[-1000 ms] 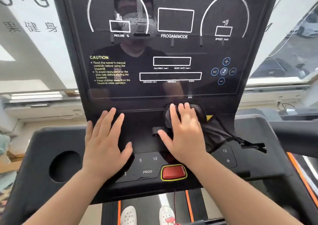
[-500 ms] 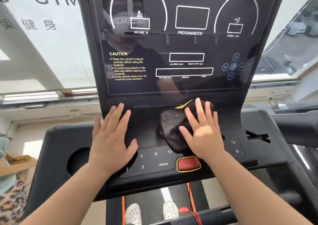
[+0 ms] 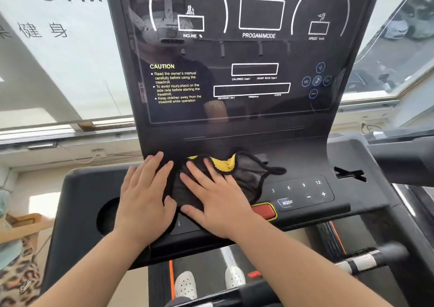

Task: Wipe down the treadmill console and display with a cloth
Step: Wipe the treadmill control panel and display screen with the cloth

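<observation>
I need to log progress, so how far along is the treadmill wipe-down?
In hand: the right hand presses the cloth flat on the lower console, left of the keypad. The left hand rests beside it. Left: the display shows specks. Nothing looks clearly finished.

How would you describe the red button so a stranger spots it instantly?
Start at the black treadmill console below the dark display. Along its front edge, beside the right hand, sits a red oblong button. Its yellow border distinguishes it from the dark MODE key.

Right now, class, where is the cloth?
In the head view, the cloth lies flat mid-console under the right hand, beside the left hand, just above the red button.
</observation>
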`<state>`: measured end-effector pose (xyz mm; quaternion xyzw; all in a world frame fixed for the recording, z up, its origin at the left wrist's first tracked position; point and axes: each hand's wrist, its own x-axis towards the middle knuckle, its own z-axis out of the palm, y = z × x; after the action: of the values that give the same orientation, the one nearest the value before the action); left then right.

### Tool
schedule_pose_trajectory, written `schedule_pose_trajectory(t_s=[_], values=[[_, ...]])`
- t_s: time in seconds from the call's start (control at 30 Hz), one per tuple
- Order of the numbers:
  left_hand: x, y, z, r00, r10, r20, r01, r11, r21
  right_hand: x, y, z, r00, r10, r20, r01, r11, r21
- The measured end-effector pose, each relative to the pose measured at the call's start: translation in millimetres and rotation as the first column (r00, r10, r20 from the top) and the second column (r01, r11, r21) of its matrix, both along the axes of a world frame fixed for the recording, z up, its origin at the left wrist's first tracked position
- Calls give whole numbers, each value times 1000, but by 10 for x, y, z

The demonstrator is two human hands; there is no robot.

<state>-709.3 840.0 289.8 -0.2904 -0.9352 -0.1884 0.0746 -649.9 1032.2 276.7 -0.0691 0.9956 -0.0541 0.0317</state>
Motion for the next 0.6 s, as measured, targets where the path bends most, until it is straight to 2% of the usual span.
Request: schedule_pose_trajectory(t_s=[0.1, 0.2, 0.33, 0.4, 0.53, 0.6], values=[[36, 116, -38, 999, -37, 21, 37, 999, -2, 217, 328, 34, 984, -179, -10, 180, 983, 44], [54, 252, -45, 997, -64, 32, 64, 998, 3, 305, 715, 145, 918, -397, 11, 396, 917, 42], [90, 368, -40, 996, -77, 41, 78, 997, -10, 461, 1234, 228, 824, -559, 87, 559, 829, 34], [114, 404, -56, 996, -66, 58, 67, 997, -29, 483, 1268, 235, 806, -584, 99, 587, 809, -4], [191, 475, -113, 997, -42, 70, 46, 997, -66, 428, 1012, 72, 854, -517, 62, 520, 848, -96], [238, 520, -134, 997, -33, 71, 40, 995, -91, 451, 1070, -8, 875, -483, 41, 484, 871, -84]])
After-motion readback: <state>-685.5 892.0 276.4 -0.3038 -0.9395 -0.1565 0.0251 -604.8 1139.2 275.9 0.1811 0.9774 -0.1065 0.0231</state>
